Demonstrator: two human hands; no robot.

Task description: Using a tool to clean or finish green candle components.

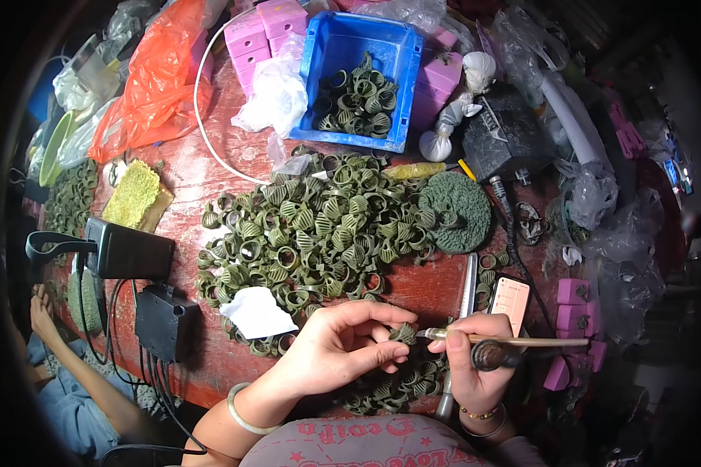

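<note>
Between the thumb and fingers of my left hand (350,344) is a small green ribbed ring (403,333), held up near the table's front edge. My right hand (479,362) grips a slim tool with a wooden handle (537,341), like a pen, its metal tip at the ring's right side. A dark round thing (489,355) shows at my right fingers; what it is I cannot tell. Beyond my hands lies a large heap of similar green rings (321,227), with a torn white paper (258,312) on its near left part. More rings (409,382) lie beneath my hands.
A blue plastic bin (406,111) holds more rings. At right are a green round pad (457,213), a metal ruler (469,286), a lit phone (511,300) and pink blocks (572,318). Black boxes (166,321) with cables stand left, near another person's arm (87,379).
</note>
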